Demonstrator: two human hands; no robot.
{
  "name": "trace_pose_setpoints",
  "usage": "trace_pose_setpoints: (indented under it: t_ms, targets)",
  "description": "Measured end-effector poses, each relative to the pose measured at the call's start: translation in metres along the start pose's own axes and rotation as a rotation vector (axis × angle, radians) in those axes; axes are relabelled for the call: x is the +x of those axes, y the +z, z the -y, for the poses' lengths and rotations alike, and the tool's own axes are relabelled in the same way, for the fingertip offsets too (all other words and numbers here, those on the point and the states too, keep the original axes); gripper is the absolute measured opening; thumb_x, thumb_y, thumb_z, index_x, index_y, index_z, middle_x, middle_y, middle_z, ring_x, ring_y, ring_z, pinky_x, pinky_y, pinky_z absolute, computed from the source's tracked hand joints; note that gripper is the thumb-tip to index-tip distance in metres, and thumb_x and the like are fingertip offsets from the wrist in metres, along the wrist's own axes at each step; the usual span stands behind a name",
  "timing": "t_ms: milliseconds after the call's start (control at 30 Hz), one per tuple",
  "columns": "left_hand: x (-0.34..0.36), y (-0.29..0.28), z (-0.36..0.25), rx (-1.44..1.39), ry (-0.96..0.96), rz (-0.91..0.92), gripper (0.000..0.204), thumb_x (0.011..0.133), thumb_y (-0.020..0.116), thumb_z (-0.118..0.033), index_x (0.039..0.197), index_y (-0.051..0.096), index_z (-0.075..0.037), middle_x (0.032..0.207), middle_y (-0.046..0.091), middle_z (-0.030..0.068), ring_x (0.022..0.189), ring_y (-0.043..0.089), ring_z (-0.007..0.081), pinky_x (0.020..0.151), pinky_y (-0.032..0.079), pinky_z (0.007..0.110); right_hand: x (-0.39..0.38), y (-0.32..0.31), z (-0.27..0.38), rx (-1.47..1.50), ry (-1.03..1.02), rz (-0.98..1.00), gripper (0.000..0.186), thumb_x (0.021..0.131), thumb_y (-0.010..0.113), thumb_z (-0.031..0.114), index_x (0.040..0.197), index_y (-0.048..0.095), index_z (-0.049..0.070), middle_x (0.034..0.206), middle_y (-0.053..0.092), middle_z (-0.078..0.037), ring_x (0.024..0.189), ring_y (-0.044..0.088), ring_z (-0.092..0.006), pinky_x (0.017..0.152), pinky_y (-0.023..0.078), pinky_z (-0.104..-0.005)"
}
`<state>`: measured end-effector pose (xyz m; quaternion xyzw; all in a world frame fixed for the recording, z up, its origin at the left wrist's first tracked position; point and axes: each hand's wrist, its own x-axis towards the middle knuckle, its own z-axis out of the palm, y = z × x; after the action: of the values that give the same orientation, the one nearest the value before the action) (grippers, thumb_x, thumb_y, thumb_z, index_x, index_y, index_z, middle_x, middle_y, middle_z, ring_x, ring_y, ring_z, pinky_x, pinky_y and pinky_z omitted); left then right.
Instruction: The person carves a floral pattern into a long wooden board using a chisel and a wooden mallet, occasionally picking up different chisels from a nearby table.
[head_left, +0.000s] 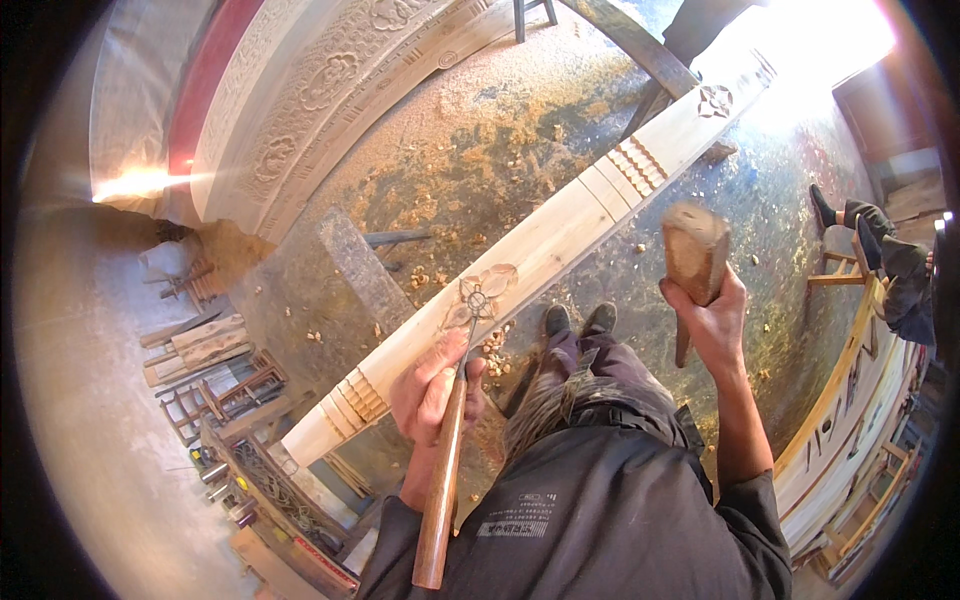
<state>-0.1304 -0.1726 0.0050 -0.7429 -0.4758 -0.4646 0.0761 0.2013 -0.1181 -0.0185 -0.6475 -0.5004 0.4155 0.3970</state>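
Observation:
A long pale wooden beam (pixel 545 240) runs diagonally in front of me, with grooved bands and flower motifs cut into it. My left hand (pixel 430 390) is closed around a chisel (pixel 446 490) with a long brown wooden handle. Its thin blade reaches to the carved flower (pixel 480 295), touching or close to it; the exact tip is hard to make out. In my right hand (pixel 717 320) is a wooden mallet (pixel 695 245), raised to the right of the beam and apart from the chisel.
Wood chips (pixel 495 340) lie by the flower and on the stained floor. A bench plank (pixel 360 265) crosses under the beam. Large carved panels (pixel 330 90) stand at far left, a toolbox (pixel 265 500) at lower left. Another person's legs (pixel 880 240) show at right.

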Motion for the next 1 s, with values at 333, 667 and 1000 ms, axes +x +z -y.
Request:
trace_pose_setpoints:
  t_ms: [333, 667, 1000]
  targets:
    - [-0.018, 0.0, 0.015, 0.085, -0.138, -0.026, 0.029, 0.099, 0.082, -0.014, 0.082, 0.062, -0.001, 0.081, 0.073, 0.0124, 0.068, 0.068, 0.0232, 0.063, 0.054, 0.035, 0.029, 0.026, 0.128, -0.473, -1.192, -0.127, 0.057, 0.078, 0.083, 0.017, 0.134, 0.072, 0.017, 0.09, 0.073, -0.006, 0.079, 0.076, -0.0191, 0.068, 0.065, -0.0321]
    - [-0.095, -0.009, 0.115, 0.353, -0.103, 0.282, 0.061, 0.099, 0.077, -0.043, 0.136, 0.062, 0.003, 0.104, 0.075, 0.0221, 0.092, 0.077, 0.0426, 0.081, 0.066, 0.052, -0.003, 0.029, 0.244, -0.31, -1.523, -0.207, 0.032, 0.083, 0.078, 0.023, 0.11, 0.068, 0.01, 0.075, 0.063, -0.005, 0.067, 0.071, -0.023, 0.052, 0.057, -0.0351]
    - [-0.006, -0.007, 0.028, 0.048, -0.082, 0.005, 0.016, 0.096, 0.077, -0.014, 0.106, 0.072, -0.002, 0.095, 0.077, 0.0146, 0.083, 0.074, 0.0394, 0.071, 0.058, 0.043, 0.0, 0.034, 0.272, 0.114, -1.422, -0.094, 0.023, 0.073, 0.086, 0.014, 0.091, 0.072, 0.007, 0.08, 0.075, -0.009, 0.075, 0.077, -0.0225, 0.059, 0.06, -0.039]
